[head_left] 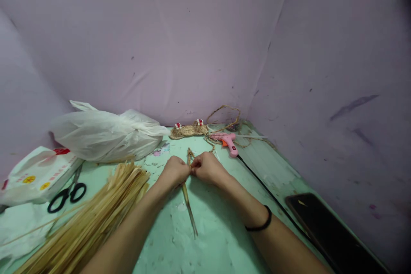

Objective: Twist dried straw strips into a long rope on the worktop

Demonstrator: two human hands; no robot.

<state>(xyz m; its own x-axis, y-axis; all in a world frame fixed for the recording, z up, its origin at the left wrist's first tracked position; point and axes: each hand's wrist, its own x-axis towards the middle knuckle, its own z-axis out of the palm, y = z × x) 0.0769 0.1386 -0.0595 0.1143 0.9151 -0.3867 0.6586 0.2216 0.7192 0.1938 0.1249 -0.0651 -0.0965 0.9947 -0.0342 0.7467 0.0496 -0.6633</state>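
The left hand (176, 171) and the right hand (208, 168) are pinching the strand (188, 205), nearly meeting, above the middle of the table (167, 244), nearer its far edge. A twisted end is poking out beyond the fingers; a loose tail is pointing toward the near edge. The strand is looking light, dry and somewhat stiff, probably not slippery but liable to split under a sharp bend; its twisted part, by the fingertips, is seeming the surest hold.

The pale green table is showing scuffs. Straw (96, 214) is covering its near left corner, with scissors (68, 195) lying beyond and a white bag (109, 137) slumping at the far edge. A beaded braid (189, 131) is resting along that edge, a glue gun (229, 143) is lying near the far right corner, and lilac walls (205, 43) are enclosing the far and right sides.
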